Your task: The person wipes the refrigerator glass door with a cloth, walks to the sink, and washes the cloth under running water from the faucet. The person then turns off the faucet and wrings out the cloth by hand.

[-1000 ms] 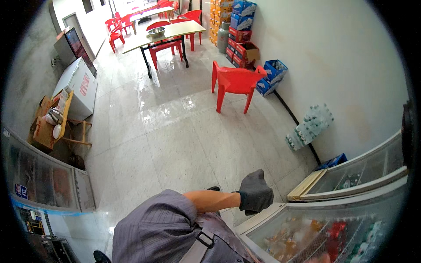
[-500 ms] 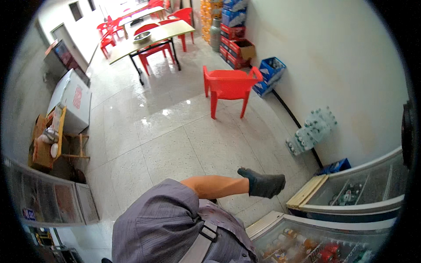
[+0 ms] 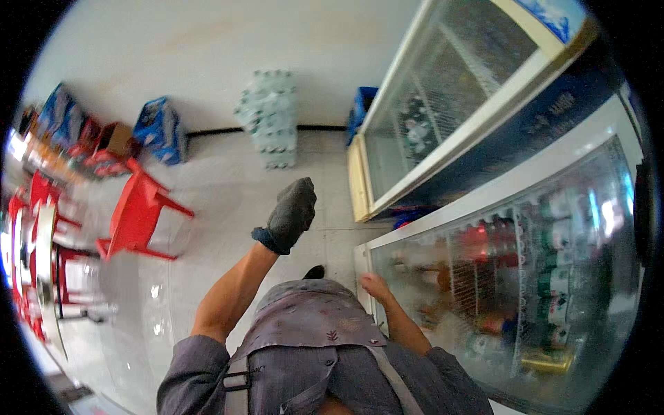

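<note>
My left hand point(image 3: 293, 211), in a dark grey work glove, is held out ahead of my body with its fingers curled in. Nothing shows in it, and it touches nothing I can see. My bare right hand point(image 3: 374, 286) is closed at the near left end of a glass-fronted drinks fridge point(image 3: 484, 197). Whether it grips the white frame or only rests against it, I cannot tell. Behind the misted glass stand green-labelled bottles point(image 3: 555, 294), red packages point(image 3: 487, 238) and a gold item point(image 3: 546, 362).
Another glass-doored fridge point(image 3: 449, 90) stands beyond. Shrink-wrapped bottles point(image 3: 274, 117) stand against the wall, with blue cartons point(image 3: 159, 129) to their left. A red plastic chair point(image 3: 142, 214) is on the pale tiled floor point(image 3: 228, 187); tables and more chairs lie at far left.
My view has swung right, toward the fridges. My right hand has come into view at the near fridge. The gloved left hand's fingers are now curled, its thumb no longer sticking out.
</note>
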Demonstrator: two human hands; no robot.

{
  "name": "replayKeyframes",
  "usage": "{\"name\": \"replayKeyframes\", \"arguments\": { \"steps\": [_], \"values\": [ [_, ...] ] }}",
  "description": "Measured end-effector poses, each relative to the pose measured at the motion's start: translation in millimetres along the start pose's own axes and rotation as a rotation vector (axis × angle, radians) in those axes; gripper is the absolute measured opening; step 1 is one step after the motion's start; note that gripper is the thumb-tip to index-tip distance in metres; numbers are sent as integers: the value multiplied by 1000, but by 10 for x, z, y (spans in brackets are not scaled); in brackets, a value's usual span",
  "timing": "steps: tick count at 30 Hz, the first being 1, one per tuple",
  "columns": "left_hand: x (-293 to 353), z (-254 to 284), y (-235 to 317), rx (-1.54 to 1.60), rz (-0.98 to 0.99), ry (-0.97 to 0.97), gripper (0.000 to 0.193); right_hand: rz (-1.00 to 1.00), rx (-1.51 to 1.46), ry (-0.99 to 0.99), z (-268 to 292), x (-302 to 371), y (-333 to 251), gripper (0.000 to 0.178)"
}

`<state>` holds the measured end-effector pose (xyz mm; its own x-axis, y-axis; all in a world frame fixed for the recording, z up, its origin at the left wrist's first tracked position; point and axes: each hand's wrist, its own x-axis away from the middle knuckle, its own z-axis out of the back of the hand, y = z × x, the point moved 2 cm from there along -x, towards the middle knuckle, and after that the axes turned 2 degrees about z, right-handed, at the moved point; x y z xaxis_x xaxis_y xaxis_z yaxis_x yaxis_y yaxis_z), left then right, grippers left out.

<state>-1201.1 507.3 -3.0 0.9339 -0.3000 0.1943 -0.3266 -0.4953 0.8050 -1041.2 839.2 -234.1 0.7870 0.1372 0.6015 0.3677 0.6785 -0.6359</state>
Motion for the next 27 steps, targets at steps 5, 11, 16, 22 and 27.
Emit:
{"name": "replayKeyframes", "arguments": {
  "steps": [5,11,16,22,27],
  "values": [
    [-1297,-1155,520,8,-93,-186,58,203,1,322,554,-455,-673,36],
    [-2892,-2498,1433,-708,-910,-146,53,106,47,202,877,-278,-1405,43],
    [-3606,-3382,1558,-937,-1212,-164,52,-14,-20,303,1047,-314,-1325,46],
    [-4012,-3734,1272,-1070,-1287,-332,51,-230,-63,409,1310,-643,-1459,48],
    [-4734,-3972,1879,-999,-1330,-274,51,-264,-156,296,1543,-1061,-1657,52]
  ]
}}
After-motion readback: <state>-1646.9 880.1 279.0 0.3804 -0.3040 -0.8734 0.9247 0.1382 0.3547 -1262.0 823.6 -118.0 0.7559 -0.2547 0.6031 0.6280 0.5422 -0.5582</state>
